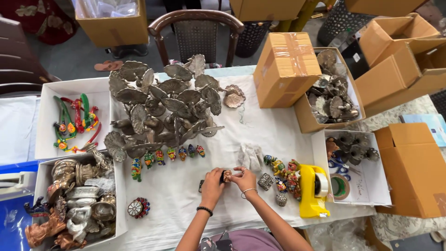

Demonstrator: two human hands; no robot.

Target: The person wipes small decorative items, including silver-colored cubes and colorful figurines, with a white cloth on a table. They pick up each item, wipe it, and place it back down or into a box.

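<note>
small figurine pinched between two hands, with crowded rows close by

the small figurine (227,175), reddish-brown and rounded, sits near the middle of the desk's near edge, held just above the white cloth (186,195). the fingers of the left hand (213,182) are curled closed around its left side, and the fingers of the right hand (243,178) pinch its right side and top; both hands grip the same piece, so neither has a spare finger to catch it. it is too small to tell how firm the hold is. if one hand lets go carelessly, the piece could drop onto the cloth and roll toward the near edge.

just right of the right hand lie a small silver box (265,181) and a cluster of painted figures (285,174); a wrist swinging outward could knock them into the yellow tape dispenser (312,190). a dark small item (201,186) lies just beside the left hand and could be brushed away.

farther back, a row of painted birds (167,155) stands in front of the heap of grey metal leaf pieces (162,104). a reach over the row could topple the birds, and the heap looks loosely stacked and could slide.
</note>
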